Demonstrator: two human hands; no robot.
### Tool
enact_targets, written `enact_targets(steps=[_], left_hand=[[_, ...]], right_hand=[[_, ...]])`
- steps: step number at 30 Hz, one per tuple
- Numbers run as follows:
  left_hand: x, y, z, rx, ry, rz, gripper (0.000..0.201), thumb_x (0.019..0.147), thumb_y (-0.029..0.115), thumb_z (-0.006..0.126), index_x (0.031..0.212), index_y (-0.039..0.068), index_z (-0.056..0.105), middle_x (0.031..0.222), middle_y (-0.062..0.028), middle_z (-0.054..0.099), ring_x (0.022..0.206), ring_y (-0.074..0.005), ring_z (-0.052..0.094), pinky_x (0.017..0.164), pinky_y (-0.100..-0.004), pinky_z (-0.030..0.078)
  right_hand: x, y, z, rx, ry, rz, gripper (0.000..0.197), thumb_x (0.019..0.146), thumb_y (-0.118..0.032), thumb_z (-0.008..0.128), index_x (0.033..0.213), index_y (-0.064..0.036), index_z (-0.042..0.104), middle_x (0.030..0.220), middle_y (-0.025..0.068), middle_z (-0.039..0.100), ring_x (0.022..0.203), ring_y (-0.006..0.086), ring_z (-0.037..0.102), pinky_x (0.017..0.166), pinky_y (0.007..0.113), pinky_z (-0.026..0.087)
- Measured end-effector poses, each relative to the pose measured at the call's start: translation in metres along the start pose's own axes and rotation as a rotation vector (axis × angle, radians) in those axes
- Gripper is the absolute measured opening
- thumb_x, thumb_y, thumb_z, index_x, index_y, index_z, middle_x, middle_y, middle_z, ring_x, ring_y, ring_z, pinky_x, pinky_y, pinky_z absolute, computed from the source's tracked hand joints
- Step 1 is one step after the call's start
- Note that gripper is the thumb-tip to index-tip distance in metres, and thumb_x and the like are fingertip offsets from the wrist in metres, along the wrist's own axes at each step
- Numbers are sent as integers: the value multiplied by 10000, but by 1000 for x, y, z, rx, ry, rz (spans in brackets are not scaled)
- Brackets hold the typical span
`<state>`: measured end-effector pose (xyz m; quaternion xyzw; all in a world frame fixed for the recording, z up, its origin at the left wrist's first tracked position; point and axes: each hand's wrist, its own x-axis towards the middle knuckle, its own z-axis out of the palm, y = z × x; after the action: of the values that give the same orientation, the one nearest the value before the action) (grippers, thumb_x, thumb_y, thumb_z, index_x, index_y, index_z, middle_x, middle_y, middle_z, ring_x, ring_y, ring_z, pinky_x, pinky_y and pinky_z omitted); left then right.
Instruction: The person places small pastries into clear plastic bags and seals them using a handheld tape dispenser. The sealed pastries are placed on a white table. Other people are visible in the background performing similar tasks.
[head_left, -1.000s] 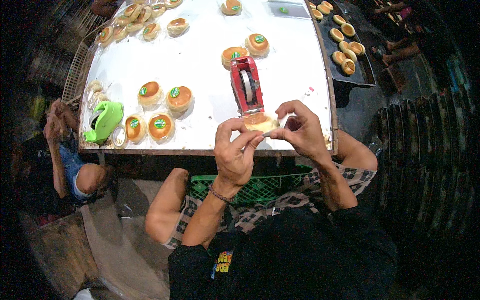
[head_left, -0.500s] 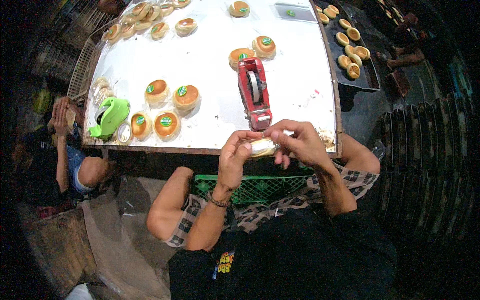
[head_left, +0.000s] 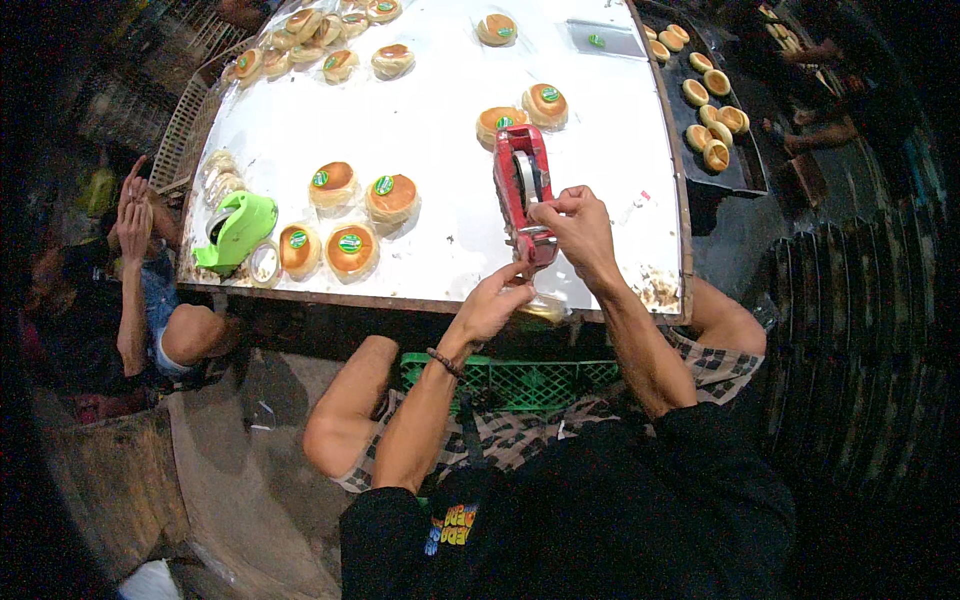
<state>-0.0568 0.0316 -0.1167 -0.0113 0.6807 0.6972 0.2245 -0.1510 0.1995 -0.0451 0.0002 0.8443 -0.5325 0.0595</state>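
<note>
A red tape dispenser (head_left: 508,190) with a pale roll of tape (head_left: 526,178) stands near the table's front edge. Over its near half, my right hand (head_left: 578,232) is closed in a pinch at the tape; the tips are partly hidden. My left hand (head_left: 492,303) pinches the gathered plastic of a bagged bun (head_left: 545,308) just below the dispenser's near end. That bun hangs at the table edge, largely behind my fingers. Beyond the dispenser lie two bagged round buns, one (head_left: 545,105) with a green label plain to see.
Several labelled buns (head_left: 352,250) sit left of centre, beside a green tape dispenser (head_left: 238,232) and a loose tape roll (head_left: 265,263). More bagged buns (head_left: 305,28) are heaped far left. A dark tray (head_left: 745,165) carries unwrapped buns at right. Another person's hands (head_left: 133,215) show at left.
My right hand has left the bagged bun and moved up to the tape dispenser. The left hand keeps the bun and has shifted slightly right. The view has shifted a little.
</note>
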Motion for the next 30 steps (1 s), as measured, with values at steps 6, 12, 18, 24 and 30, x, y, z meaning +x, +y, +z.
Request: enact_targets(steps=[6, 12, 18, 24, 30], left_hand=[[1, -1, -5, -2, -29, -14, 603, 930, 264, 657, 1429, -49, 527, 1171, -112, 666, 1031, -179, 629, 921, -301, 498], [-9, 15, -7, 41, -8, 4, 509, 949, 230, 632, 1377, -38, 566, 1129, -86, 663, 1015, -149, 617, 906, -288, 492], [-34, 41, -16, -40, 113, 94, 342, 992, 184, 556, 1263, -13, 622, 1140, -99, 683, 1047, -146, 614, 938, -291, 491], [-45, 76, -10, 35, 347, 214, 358, 1006, 224, 530, 1261, -15, 603, 1131, -138, 696, 987, -162, 651, 880, -307, 523], [-51, 99, 0, 105, 365, 311, 359, 1012, 245, 539, 1249, -15, 611, 1100, -149, 701, 955, -184, 670, 846, -329, 543]], right_hand=[[-49, 21, -16, -74, -4, -100, 222, 817, -248, 831, 890, -39, 817, 1118, 105, 630, 1070, 234, 613, 916, 369, 507], [-51, 56, 0, -144, 155, -281, 94, 782, -103, 794, 821, -17, 800, 993, 116, 721, 818, 208, 714, 718, 343, 587], [-50, 40, -32, -372, -97, -229, 143, 799, -132, 804, 793, 5, 763, 937, 133, 734, 774, 218, 734, 692, 297, 579], [-90, -34, -88, 712, -715, 127, 485, 875, -206, 776, 1290, 18, 660, 1032, 172, 742, 822, 198, 723, 746, 314, 570], [-74, -59, -63, 710, -938, 192, 674, 931, -170, 685, 1542, -57, 423, 978, 154, 743, 749, 186, 721, 652, 291, 573]])
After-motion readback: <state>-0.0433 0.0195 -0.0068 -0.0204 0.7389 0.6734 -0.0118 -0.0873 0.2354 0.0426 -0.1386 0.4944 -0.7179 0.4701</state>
